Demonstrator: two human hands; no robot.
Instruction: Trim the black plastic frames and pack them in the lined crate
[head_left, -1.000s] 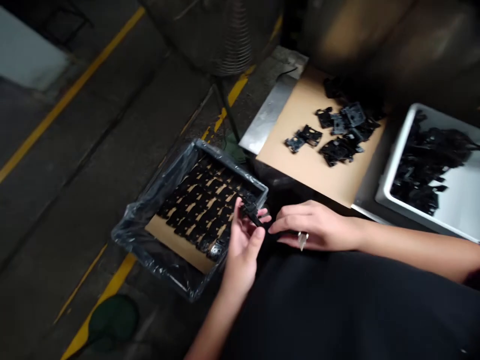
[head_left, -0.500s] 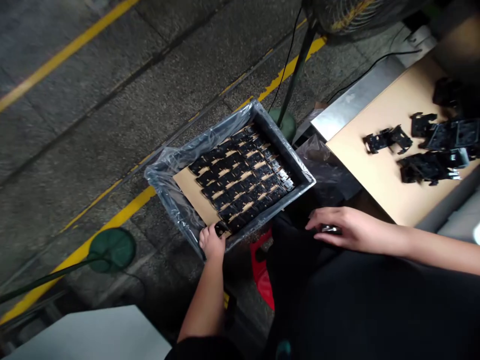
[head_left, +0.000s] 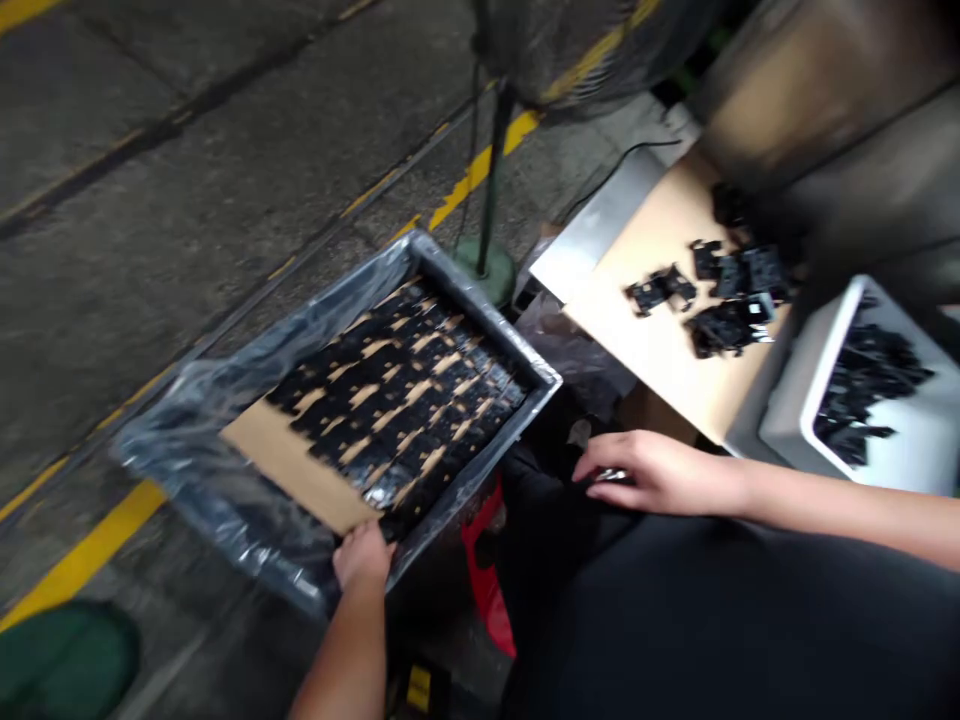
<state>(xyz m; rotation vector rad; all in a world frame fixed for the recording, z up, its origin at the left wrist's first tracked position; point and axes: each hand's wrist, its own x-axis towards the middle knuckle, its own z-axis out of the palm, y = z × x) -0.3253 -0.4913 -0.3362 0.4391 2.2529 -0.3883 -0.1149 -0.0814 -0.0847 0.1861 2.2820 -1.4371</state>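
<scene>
- At the near corner of the lined crate (head_left: 489,308), your left hand (head_left: 364,553) meets the cardboard sheet (head_left: 300,465); blur hides whether it grips.
- On that sheet, black parts (head_left: 367,400) lie in rows.
- Over your lap, your right hand (head_left: 637,472) half-curls, a shiny bit (head_left: 613,475) between its fingers, perhaps held; you can't tell.
- Beside the white bin (head_left: 834,350), loose parts (head_left: 724,325) sit on a board (head_left: 637,350).

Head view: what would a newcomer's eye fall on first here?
Likely the plastic-lined crate left of centre, where rows of black parts lie over brown cardboard, with the left hand at its near side. Next, perhaps, the white bin at far right, holding dark pieces, and the yellow line at lower left.
</scene>
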